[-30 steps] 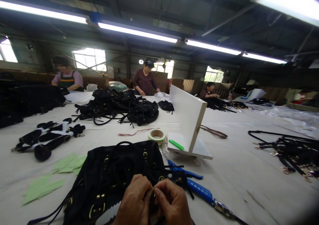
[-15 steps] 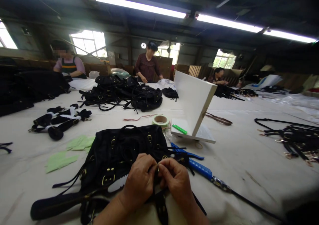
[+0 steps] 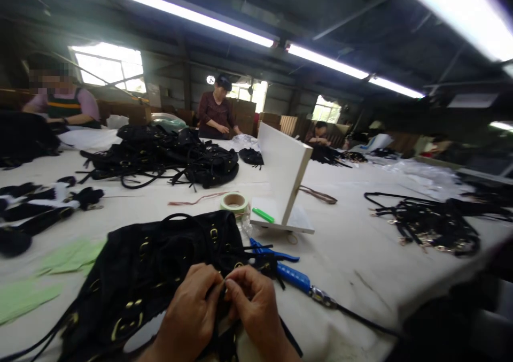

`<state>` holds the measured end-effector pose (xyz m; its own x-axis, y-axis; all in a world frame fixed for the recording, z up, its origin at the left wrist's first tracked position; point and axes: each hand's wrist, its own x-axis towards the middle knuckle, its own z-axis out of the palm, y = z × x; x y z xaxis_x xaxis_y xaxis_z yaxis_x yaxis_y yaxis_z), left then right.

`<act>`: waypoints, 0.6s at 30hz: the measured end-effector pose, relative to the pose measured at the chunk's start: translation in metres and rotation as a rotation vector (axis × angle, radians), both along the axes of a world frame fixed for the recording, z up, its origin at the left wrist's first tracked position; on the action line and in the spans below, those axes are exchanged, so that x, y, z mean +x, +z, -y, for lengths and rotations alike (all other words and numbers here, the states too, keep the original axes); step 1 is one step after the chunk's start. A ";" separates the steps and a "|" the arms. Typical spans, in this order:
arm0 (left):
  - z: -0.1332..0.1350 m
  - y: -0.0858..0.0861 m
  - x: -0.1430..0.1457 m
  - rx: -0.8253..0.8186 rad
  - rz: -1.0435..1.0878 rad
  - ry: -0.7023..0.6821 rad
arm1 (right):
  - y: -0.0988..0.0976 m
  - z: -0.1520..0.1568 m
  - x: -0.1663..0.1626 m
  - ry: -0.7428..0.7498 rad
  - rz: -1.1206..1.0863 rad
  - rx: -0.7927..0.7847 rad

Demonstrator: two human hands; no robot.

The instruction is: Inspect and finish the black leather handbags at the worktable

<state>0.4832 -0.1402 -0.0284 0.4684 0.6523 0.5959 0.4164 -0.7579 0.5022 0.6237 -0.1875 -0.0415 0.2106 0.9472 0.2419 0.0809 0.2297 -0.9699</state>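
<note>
A black bag with gold buckles lies on the table in front of me. Over its near right side, my left hand and my right hand meet, thumbs and forefingers pinched together. Between them is the end of a black strap with small gold fittings, which hangs down below my fingers. The exact spot being pinched is mostly hidden by the fingertips. Beside my left wrist, a pale flat piece shows on the bag.
Right of the bag lies a blue air gun with its hose. Behind are a tape roll and a white upright board with a green cutter. Black bags, straps and green paper surround these. Co-workers stand across the table.
My view has turned right, so everything sits further left in the picture. Both hands stay pinched together at the strap over the bag.
</note>
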 end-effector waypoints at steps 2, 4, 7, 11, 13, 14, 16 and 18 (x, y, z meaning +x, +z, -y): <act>-0.003 -0.002 0.000 0.056 0.007 -0.014 | 0.001 0.000 0.000 -0.007 0.003 0.009; -0.007 -0.003 0.000 0.101 0.009 -0.030 | 0.002 -0.001 0.000 -0.022 0.009 0.023; -0.009 -0.004 -0.002 0.149 0.009 -0.041 | 0.004 0.000 0.000 -0.029 -0.009 0.041; -0.011 -0.006 -0.003 0.175 0.022 -0.038 | 0.003 0.001 0.000 -0.030 -0.023 0.054; -0.011 -0.006 -0.003 0.152 0.020 -0.028 | 0.002 0.001 0.000 -0.027 -0.038 0.057; -0.011 -0.006 -0.003 0.133 0.018 -0.017 | 0.002 0.001 0.000 -0.021 -0.055 0.058; -0.008 -0.005 -0.003 0.094 0.017 0.011 | 0.000 0.000 0.000 -0.007 -0.091 0.060; -0.004 -0.003 -0.003 0.055 0.013 0.039 | -0.002 -0.001 0.001 0.009 -0.112 0.061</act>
<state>0.4801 -0.1357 -0.0313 0.4353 0.6358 0.6374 0.4393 -0.7680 0.4661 0.6245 -0.1869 -0.0434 0.2315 0.9332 0.2748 -0.0294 0.2891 -0.9568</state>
